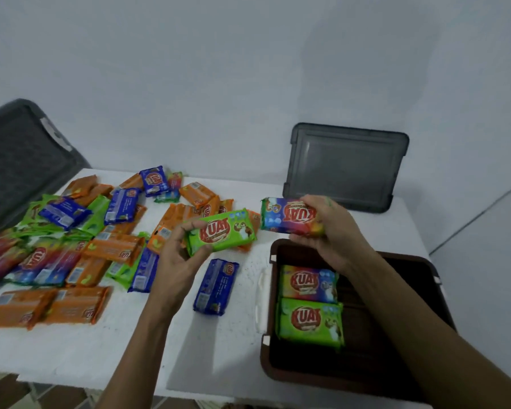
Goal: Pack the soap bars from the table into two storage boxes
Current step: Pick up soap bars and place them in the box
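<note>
Nearest, the open brown plastic storage box (307, 379) sits at the right of the white table (189, 349); a packed green soap bar (310, 321) and a packed multicoloured soap bar (309, 283) lie flat along its left wall, probably to start a tidy row; over the box's far edge the right hand (334, 231) curls round a rainbow-wrapped bar (291, 215); the left hand (174, 261) pinches a green-wrapped bar (222, 230), label up, likely next in line; leftward lies the loose heap of orange, blue and green bars (86, 237); a grey plastic lid (347, 166) leans on the wall, out of the way.

soap bars (71, 240) left, storage box (363, 370) right
</note>
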Available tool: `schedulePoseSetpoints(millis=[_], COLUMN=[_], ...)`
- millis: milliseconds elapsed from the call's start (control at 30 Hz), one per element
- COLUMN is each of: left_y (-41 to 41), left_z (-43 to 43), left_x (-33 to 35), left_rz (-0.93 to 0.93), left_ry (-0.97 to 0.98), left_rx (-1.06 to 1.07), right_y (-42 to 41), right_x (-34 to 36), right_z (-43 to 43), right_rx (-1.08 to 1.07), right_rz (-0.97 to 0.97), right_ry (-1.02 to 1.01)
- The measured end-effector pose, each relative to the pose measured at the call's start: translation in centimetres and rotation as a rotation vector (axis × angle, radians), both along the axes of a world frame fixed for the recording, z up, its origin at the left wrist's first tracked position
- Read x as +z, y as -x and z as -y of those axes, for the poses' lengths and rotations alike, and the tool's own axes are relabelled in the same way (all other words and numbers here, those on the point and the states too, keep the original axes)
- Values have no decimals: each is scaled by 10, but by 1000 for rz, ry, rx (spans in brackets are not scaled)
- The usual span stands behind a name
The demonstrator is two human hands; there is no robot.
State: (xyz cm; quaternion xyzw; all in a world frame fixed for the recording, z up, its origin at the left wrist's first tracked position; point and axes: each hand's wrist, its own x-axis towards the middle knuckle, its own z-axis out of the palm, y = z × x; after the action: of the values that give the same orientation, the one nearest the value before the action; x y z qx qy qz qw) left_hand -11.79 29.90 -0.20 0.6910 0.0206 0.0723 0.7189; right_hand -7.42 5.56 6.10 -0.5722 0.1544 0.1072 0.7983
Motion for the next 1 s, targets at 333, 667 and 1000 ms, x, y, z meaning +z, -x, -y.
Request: schedulePoseSetpoints(millis=[333,667,1000], left_y=[-11,-11,-4], left_z=[36,56,56], left_x=[2,3,2], left_rz=[-6,-50,-55], left_ry=[13,26,26], left_rx=[-141,-164,-141], right_y=[24,41,73], right_x=[-15,-21,-39], right_z=[63,72,76], right_rx=[195,100,170], right_rz=[81,94,163], right_ry=[133,114,390])
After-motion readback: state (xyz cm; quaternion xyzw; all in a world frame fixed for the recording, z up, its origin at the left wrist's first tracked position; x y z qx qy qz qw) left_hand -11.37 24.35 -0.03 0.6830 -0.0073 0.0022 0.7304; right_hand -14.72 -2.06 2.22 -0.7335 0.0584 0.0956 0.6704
